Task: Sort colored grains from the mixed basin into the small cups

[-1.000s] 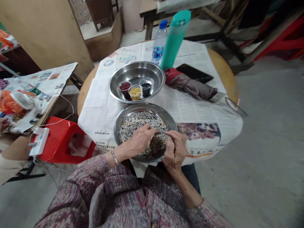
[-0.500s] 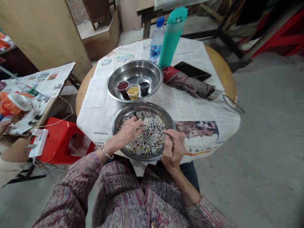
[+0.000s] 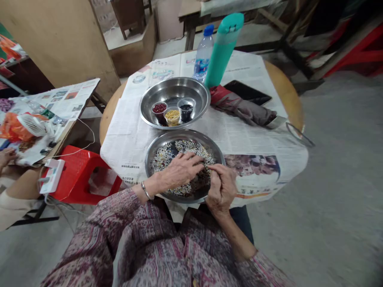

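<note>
The near steel bowl (image 3: 149,159) holds a mix of white grains (image 3: 161,156) with black, yellow and dark red beans. My left hand (image 3: 182,170) lies flat over the mix, fingers stretched out, hiding part of it. At the bowl's right side my right hand (image 3: 222,189) is closed, thumb and index finger pressed together; what they hold, if anything, I cannot make out. Behind stands a second steel bowl (image 3: 149,93) with three clear cups: dark red beans (image 3: 159,109), yellow beans (image 3: 172,116) and black beans (image 3: 186,109).
A teal bottle (image 3: 224,50), a water bottle (image 3: 203,54), a folded umbrella (image 3: 245,109) and a dark tablet-like object (image 3: 247,92) lie or stand on the newspaper-covered table (image 3: 119,131). To the left are a red stool (image 3: 77,175), a power strip (image 3: 53,176) and another person's hand (image 3: 6,156).
My left hand has moved right and flattened across the grains, which are pushed aside so the dark bowl bottom shows at the left. My right hand stays at the rim. The view has shifted slightly.
</note>
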`<state>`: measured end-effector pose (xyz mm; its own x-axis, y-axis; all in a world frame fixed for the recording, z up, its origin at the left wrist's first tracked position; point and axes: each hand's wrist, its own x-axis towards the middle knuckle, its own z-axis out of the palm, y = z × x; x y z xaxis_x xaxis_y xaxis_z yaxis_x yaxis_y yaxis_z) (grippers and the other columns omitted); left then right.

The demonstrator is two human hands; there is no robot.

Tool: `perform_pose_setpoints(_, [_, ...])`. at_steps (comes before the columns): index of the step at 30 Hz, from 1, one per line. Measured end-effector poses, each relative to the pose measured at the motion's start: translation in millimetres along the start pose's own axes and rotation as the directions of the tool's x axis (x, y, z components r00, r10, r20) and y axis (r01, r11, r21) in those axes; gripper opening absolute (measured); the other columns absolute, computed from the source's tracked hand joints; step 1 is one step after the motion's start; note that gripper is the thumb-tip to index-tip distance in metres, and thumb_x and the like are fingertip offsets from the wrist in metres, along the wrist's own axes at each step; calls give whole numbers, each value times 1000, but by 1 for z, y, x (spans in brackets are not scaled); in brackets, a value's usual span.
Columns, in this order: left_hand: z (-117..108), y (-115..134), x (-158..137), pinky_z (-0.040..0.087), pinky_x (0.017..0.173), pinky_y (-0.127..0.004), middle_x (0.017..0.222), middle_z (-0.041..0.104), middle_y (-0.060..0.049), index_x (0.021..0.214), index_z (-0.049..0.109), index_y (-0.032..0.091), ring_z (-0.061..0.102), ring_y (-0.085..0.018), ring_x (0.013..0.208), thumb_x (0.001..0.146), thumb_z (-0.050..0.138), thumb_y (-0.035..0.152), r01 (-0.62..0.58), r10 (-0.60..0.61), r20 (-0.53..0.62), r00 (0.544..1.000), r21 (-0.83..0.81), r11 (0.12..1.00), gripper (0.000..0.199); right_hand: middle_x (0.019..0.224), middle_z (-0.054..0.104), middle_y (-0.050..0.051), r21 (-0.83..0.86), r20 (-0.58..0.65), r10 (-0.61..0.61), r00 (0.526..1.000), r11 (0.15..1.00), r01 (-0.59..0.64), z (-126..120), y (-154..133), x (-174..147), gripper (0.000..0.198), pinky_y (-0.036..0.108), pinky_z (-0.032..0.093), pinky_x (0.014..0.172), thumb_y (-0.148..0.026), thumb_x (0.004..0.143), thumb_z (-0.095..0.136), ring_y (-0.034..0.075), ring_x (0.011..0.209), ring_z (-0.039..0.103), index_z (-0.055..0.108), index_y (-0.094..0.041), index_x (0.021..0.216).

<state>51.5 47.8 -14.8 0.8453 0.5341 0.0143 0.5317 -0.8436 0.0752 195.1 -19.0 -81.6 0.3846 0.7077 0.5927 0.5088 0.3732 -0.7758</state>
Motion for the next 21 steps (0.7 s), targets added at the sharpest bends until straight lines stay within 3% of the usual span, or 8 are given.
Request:
perform_pose_setpoints(5, [-14,-25,-16,51,94,-37,118,58,-10,110,60,15,54,-22,108,97,39,3,324,-325,23,945,40,945,28,97,67,5,2,8,-2,1000,1000,2,-1,-1,1,21,43,44,92,-22,95,47,22,96,61,67,-22,100])
perform_pose_setpoints(8, [-25,-26,-44,53,93,-42,132,52,-12,121,56,18,52,-27,114,100,50,22,450,-449,15,893,2,893,22,97,68,5,-3,9,3,1000,1000,-3,-1,0,0,21,43,44,92,-22,95,47,22,96,62,68,-22,100])
perform_pose_setpoints(9, [-27,-23,-54,54,91,-45,136,48,-14,127,53,19,51,-31,117,97,58,32,477,-476,33,879,-23,879,33,97,68,5,-7,12,9,1000,1000,-9,-1,0,0,21,44,45,92,-22,95,47,22,95,62,68,-22,100])
perform_pose_setpoints(11, [-29,-12,-69,55,89,-48,138,45,-16,135,46,20,49,-35,118,86,72,46,483,-475,99,875,-86,872,61,96,68,5,-17,16,16,1000,1000,-16,-1,1,0,21,44,45,91,-23,95,47,22,95,62,68,-22,99])
perform_pose_setpoints(13, [-26,1,-75,55,90,-48,135,45,-15,139,42,22,51,-33,117,84,75,44,446,-427,134,894,-187,875,68,96,68,5,-24,16,9,1000,1000,-9,-1,1,0,21,43,45,91,-23,95,48,22,94,62,68,-22,99])
perform_pose_setpoints(16, [-14,17,-62,55,92,-41,123,50,-10,132,49,22,57,-23,106,94,61,22,379,-360,119,925,-344,859,39,96,67,5,-22,19,-2,1000,1000,2,-1,1,-1,20,42,44,90,-22,95,48,21,94,61,67,-22,99])
perform_pose_setpoints(18, [-4,19,-43,56,88,-37,112,54,-7,116,58,18,60,-18,94,95,51,12,359,-346,106,932,-382,852,22,97,67,5,-14,21,2,1000,1000,-2,-1,1,-1,20,42,44,91,-22,95,47,21,95,61,67,-22,99])
perform_pose_setpoints(21, [9,10,-8,55,89,-35,101,60,-6,106,62,16,61,-18,94,96,46,8,302,-334,-3,942,-420,856,20,98,66,5,-10,20,4,1000,1000,-3,0,1,-1,20,41,43,92,-22,95,47,21,96,60,66,-22,99])
